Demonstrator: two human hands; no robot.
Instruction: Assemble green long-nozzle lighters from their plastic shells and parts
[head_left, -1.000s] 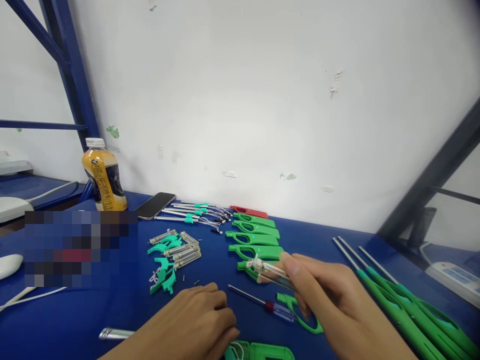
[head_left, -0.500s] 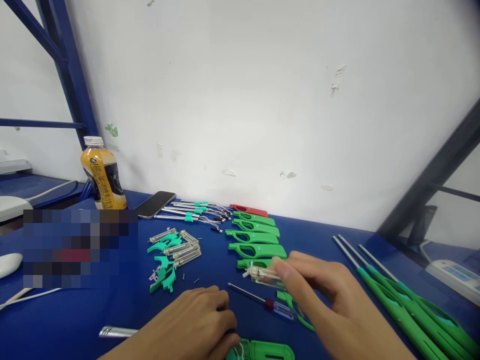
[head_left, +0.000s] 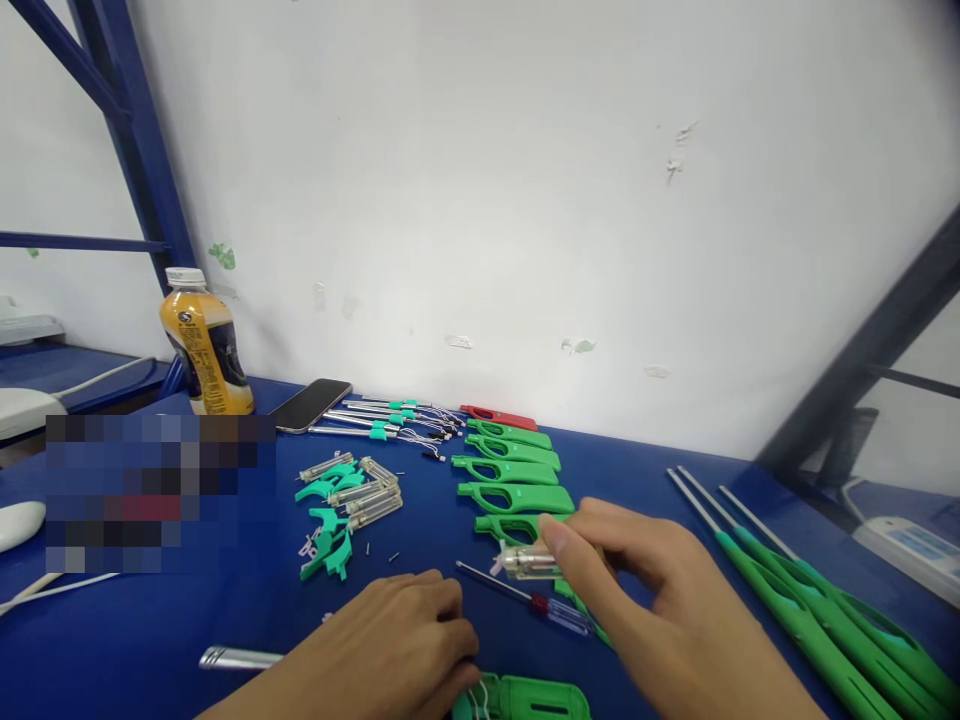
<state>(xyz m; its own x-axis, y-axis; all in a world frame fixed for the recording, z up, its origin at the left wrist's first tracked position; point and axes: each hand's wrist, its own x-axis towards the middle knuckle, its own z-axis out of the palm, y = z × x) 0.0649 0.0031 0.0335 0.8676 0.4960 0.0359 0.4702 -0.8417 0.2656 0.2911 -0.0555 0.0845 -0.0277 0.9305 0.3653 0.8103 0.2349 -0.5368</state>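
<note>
Bent over an opened green lighter casing (head_left: 546,698) at the lower edge, my left hand (head_left: 401,640) has its fingers curled onto the casing's left end. White wires and a teal part show there, partly hidden by the fingers. To its left a silver metal tube (head_left: 238,658) sticks out from behind the forearm. My right hand (head_left: 660,600) pinches a clear lighter fuel tank (head_left: 529,562) between thumb and fingers, held above the table. Just below the tank lies a screwdriver (head_left: 559,610) with a clear and red handle, near another green piece partly covered by the right hand.
Left of centre lie clear tanks (head_left: 375,505), teal triggers (head_left: 330,545) and small screws. Behind them are metal rods with wires (head_left: 375,420) and a phone (head_left: 313,405). Green casings (head_left: 514,470) line the middle; whole lighters (head_left: 810,600) lie right. A bottle (head_left: 206,345) stands left.
The clear tank in my right hand has turned slightly and sits a little lower. My left hand has shifted slightly right, still at the green casing.
</note>
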